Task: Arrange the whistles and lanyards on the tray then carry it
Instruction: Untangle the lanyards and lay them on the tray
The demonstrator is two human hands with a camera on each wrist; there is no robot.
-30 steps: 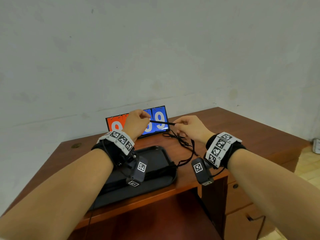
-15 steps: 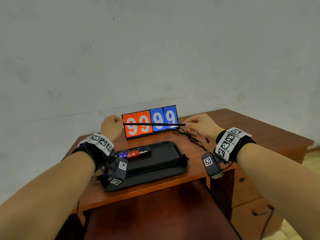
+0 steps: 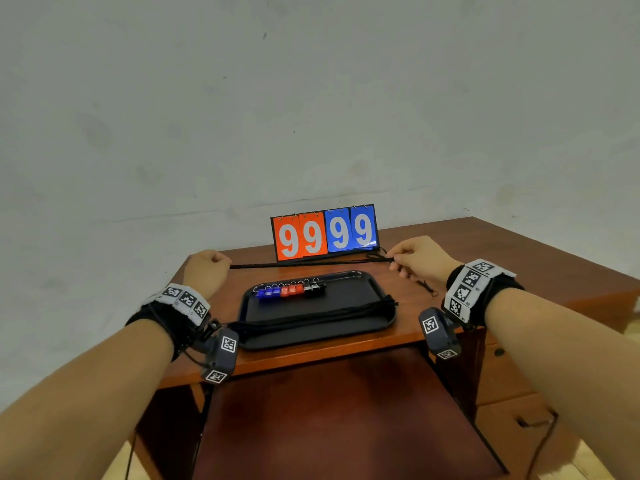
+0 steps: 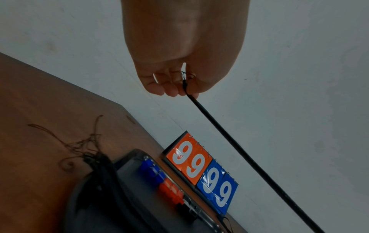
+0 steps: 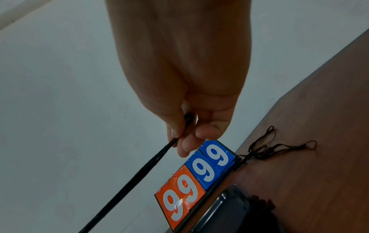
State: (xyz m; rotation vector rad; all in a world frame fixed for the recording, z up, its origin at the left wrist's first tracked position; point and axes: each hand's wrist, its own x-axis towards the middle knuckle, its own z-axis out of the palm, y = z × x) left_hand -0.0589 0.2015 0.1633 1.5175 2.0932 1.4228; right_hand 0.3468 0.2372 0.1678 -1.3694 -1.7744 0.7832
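Observation:
A black lanyard (image 3: 304, 264) is stretched taut between my two hands, above the table and behind the tray. My left hand (image 3: 211, 263) pinches its left end (image 4: 186, 88); my right hand (image 3: 403, 259) pinches its right end (image 5: 175, 140). The black tray (image 3: 377, 325) lies near the table's front edge. On it sit a row of blue, red and black whistles (image 3: 291, 291) at the back and a bundle of black lanyards (image 3: 325, 315) laid across the front. More loose lanyards (image 5: 265, 146) lie on the table by my right hand.
A flip scoreboard (image 3: 325, 232) showing 9999 stands at the back of the wooden table (image 3: 519, 244), right behind the stretched lanyard. A grey wall rises behind it. Drawers (image 3: 509, 420) sit under the table's right side.
My hands have drawn apart, pulling the lanyard out to its full length. Both hands have lowered, so the lanyard now runs below the scoreboard's front instead of across it.

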